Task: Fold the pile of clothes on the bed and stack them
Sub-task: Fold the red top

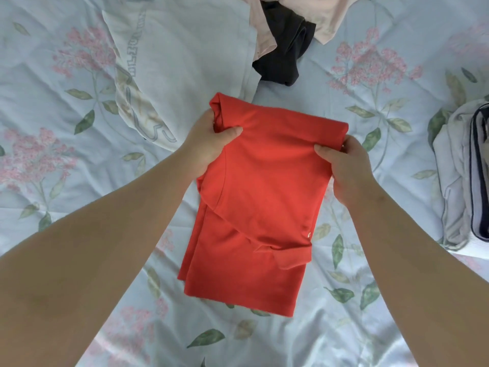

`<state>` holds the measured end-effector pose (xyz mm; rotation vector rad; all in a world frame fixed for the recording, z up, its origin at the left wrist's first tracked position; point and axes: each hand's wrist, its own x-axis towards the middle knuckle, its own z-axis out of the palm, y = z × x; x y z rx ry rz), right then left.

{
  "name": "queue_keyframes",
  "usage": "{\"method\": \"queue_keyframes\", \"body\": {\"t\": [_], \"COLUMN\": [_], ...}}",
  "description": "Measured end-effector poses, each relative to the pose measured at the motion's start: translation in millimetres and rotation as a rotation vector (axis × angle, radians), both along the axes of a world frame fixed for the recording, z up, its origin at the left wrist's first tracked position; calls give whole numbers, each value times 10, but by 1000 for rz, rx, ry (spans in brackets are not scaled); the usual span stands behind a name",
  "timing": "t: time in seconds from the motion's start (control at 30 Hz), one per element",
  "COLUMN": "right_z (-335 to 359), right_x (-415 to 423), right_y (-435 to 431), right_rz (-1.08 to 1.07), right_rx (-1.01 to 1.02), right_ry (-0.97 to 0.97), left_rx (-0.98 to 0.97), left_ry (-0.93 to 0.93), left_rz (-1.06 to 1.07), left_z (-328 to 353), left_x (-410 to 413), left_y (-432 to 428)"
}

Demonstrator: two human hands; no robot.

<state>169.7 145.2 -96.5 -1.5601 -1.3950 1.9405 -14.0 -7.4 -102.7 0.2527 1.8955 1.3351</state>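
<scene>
A red garment (262,186), folded into a long narrow strip, lies in the middle of the bed. My left hand (205,144) grips its far left corner, thumb on top and fingers underneath. My right hand (344,165) pinches the far right edge the same way. The far end of the red garment is lifted slightly off the sheet. Unfolded clothes lie beyond it: a white printed garment (180,56), a dark garment (285,51) and a pale pink one (299,14). A stack of folded clothes (465,178) sits at the right edge.
The bed is covered with a light blue sheet (383,300) printed with pink flowers and green leaves. Bare sheet shows to the left and right of the red garment and near me.
</scene>
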Motion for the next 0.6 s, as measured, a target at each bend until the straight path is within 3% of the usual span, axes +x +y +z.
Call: {"method": "queue_keyframes", "body": {"t": [0.2,0.3,0.47,0.6], "right_z": [392,530,565,410], "right_x": [81,389,993,1375], "right_y": [-159,-442,-1056,-1502], "right_rz": [-24,8,277,558], "right_rx": [-21,-29,134,258], "right_ry": [94,95,-153,-358], "left_rx": [130,110,-140,-141], "left_ry": [-42,44,516,1049], "left_rz": [29,-119,-664,-1119], "left_z": [401,587,684,544], "left_x": [76,256,607,798], "left_y": [-201,-603,-1279,-1649]}}
